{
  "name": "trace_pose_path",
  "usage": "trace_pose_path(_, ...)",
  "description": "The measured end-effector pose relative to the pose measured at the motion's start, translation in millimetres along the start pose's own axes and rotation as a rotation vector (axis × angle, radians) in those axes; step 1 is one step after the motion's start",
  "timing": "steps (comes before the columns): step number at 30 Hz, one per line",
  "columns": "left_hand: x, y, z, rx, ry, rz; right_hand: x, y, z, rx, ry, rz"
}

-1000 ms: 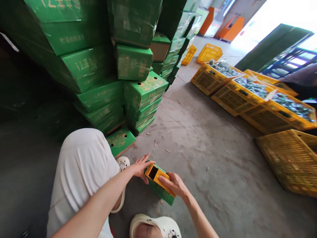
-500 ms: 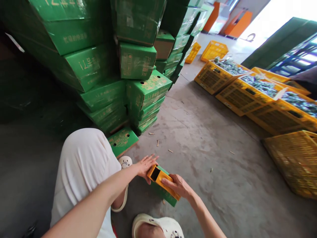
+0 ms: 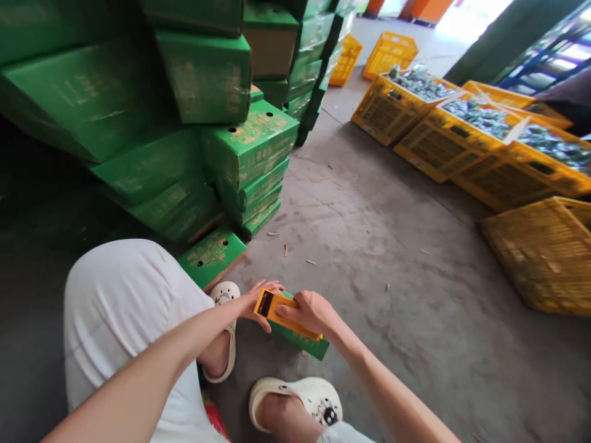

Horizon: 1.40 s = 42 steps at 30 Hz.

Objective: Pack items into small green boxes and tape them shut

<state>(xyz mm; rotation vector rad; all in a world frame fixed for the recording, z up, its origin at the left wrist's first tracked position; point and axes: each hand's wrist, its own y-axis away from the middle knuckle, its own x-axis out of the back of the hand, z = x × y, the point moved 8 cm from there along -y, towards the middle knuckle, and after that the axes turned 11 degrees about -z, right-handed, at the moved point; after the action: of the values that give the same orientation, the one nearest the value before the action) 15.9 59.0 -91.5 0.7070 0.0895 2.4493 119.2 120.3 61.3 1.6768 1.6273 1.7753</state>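
My right hand (image 3: 307,311) is closed round a long orange hand tool (image 3: 287,312) with a dark rectangular opening at its left end. The tool lies over the top of a small green cardboard box (image 3: 318,349) on the floor between my feet; whether they touch, I cannot tell. At the box's far left end rests my left hand (image 3: 258,304), fingers stretched out and partly hidden behind the tool. Another green box (image 3: 215,255) lies flat on the floor beyond my left shoe.
Tall stacks of green printed cartons (image 3: 203,77) stand at the left. Yellow crates (image 3: 455,141) filled with bluish-green pieces line the right side, with a tilted yellow crate (image 3: 535,258) nearer. Small scraps (image 3: 286,249) litter the concrete floor. White clogs (image 3: 309,394) are on my feet.
The orange tool has turned flatter and moved leftward relative to the green box, my right hand still round it. My left hand stays at the box's end. The view has shifted.
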Motion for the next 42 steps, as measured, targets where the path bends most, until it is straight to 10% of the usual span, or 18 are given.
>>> trace_pose_path(14,2,-1,10,0.057,-0.041,0.000,-47,44,83,-0.002,-0.178,-0.078)
trace_pose_path(42,-9,2,30,0.033,-0.402,0.015,-75,25,108,-0.167,-0.100,-0.076)
